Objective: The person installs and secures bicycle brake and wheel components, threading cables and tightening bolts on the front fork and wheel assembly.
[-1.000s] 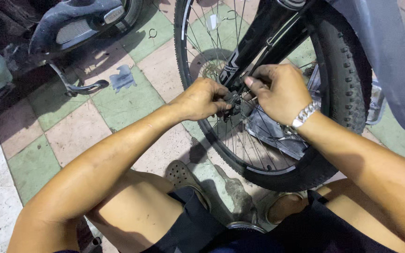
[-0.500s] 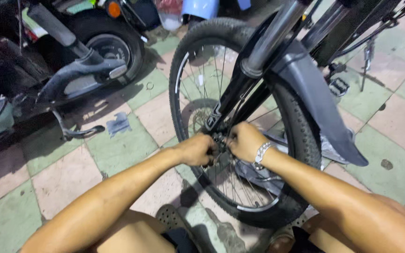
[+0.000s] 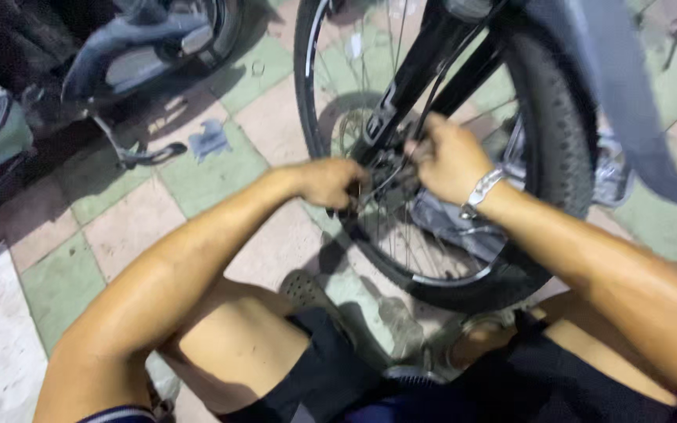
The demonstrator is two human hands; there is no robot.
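Note:
A black bicycle front wheel [image 3: 566,149] with a knobby tyre and thin spokes stands upright in front of me, held in a black fork [image 3: 409,86]. My left hand [image 3: 331,182] is closed at the hub [image 3: 389,176], on the near side of the axle. My right hand [image 3: 444,157], with a metal bracelet on the wrist, grips the hub area from the right, fingers curled around something small that I cannot make out. A grey mudguard [image 3: 620,102] curves over the tyre at the upper right.
A parked scooter [image 3: 131,47] with its kickstand [image 3: 131,149] down stands at the upper left on green and tan floor tiles. A small grey scrap [image 3: 209,141] lies on a tile beside it. My bent knees and a sandal [image 3: 307,290] are below the wheel.
The view has tilted down and come closer to the wheel. Both hands stay at the hub, the right one shifted slightly upward.

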